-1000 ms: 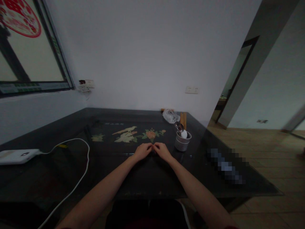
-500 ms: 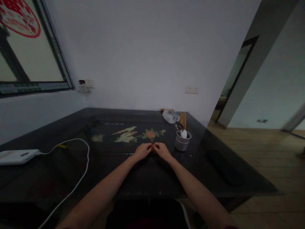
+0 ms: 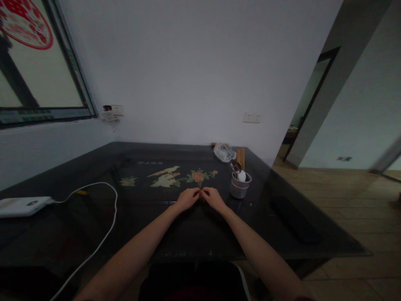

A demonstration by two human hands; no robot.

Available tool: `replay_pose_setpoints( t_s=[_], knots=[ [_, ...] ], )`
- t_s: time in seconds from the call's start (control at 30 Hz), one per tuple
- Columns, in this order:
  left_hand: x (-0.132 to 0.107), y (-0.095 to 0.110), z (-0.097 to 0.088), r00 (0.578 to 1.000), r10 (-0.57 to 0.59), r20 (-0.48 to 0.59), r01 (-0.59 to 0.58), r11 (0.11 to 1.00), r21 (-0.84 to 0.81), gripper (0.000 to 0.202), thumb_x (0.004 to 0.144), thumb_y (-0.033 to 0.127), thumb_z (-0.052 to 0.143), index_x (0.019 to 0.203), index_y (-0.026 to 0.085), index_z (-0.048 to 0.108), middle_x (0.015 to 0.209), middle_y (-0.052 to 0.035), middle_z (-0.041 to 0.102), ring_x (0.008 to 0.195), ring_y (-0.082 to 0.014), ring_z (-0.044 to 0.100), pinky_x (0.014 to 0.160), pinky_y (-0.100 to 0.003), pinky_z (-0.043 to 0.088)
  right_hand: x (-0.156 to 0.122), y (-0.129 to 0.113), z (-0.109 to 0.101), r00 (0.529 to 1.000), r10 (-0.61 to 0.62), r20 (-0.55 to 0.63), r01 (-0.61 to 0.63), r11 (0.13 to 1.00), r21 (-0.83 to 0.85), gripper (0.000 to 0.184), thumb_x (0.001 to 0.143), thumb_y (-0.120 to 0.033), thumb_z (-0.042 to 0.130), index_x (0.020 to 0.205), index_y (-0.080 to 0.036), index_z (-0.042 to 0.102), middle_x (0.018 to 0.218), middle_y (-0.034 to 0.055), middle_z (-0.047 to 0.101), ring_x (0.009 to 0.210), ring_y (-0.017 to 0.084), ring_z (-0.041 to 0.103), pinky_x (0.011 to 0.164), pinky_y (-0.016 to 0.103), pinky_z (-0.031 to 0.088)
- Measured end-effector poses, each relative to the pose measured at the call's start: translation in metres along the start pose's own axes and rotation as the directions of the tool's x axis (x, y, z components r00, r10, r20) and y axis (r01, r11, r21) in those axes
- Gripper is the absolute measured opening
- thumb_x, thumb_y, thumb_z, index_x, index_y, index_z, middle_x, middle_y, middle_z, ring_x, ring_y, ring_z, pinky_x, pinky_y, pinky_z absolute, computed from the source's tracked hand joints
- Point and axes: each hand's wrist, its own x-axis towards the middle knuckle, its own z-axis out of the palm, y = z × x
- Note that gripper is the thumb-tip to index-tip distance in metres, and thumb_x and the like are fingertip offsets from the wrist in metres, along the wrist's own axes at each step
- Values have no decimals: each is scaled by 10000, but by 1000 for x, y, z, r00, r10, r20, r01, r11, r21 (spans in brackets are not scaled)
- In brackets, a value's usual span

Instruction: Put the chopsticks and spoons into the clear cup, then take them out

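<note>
A metal cup [image 3: 239,191], holding metal cutlery [image 3: 235,167] and a rounded white object [image 3: 242,176], stands on the counter [image 3: 200,240] beside the right hand [image 3: 214,198]. Its curled fingers touch the left hand [image 3: 188,197]; I cannot tell whether either grip is clenched or released. A plastic bag [image 3: 224,154] lies beyond.

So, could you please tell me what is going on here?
At a dark table, a person's left grip and right grip meet around the fingertips. Nothing can be seen held in either. A grey cup stands beyond the right one, apart from it, with a shiny metal utensil and a white rounded item in it. Wooden sticks and a plastic bag lie farther back.
</note>
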Motion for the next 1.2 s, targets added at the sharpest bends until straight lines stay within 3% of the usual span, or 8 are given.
replay_pose_setpoints(
  t_s=[1.2],
  knots=[
    [0, -1, 1, 1000, 21, 1, -21, 1000, 3, 251, 896, 304, 397, 898, 219, 633, 871, -27, 684, 769, -162, 608, 616, -224, 371, 2, 6, 3, 1000, -7, 9, 8, 1000, -21, 267, 860, -251, 480, 645, -157, 607, 577, -5, 576, 563, 110, 491, 550, 207, 311]
  ],
)
